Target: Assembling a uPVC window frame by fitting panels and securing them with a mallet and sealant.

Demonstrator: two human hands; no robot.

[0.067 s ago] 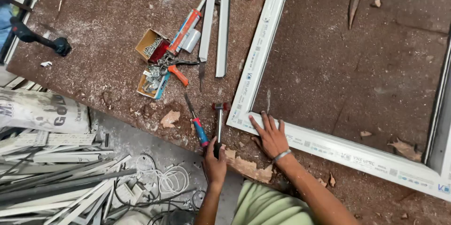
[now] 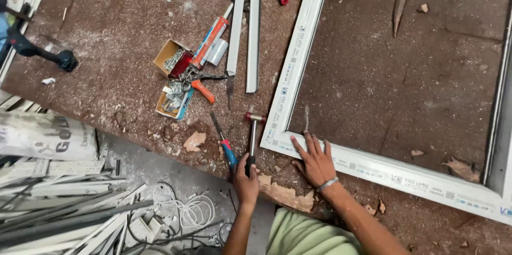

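Two bare hands are at work at the near edge of a worn brown table (image 2: 122, 31). The left hand (image 2: 245, 177) is closed around the dark grip of a small hammer (image 2: 253, 138), whose shaft runs away from the person so the reddish head lies just short of the white window frame (image 2: 298, 58); held at the very end of the handle like that, it looks set for leverage rather than fine control. The right hand (image 2: 316, 162) lies flat and spread wide, fingers fanned over the frame's near corner and palm on the table just inside the edge, a metal bracelet (image 2: 327, 184) at the wrist; pressing down there would keep the corner from shifting.

Beside the hammer, touching or nearly so, lies a screwdriver with a blue and red handle (image 2: 226, 146), parallel to it and within easy reach. Farther up the table sit two small open boxes of screws (image 2: 172, 82), orange-handled pliers (image 2: 198, 87), an orange tube (image 2: 210, 39) and two loose white strips (image 2: 245, 26), all clustered left of the frame, seemingly so the frame's opening keeps free. A dark power drill (image 2: 40, 52) rests well apart at the far left edge. Below the table, offcut white strips (image 2: 64, 212) and a coil of white cord (image 2: 192, 212) litter the floor.
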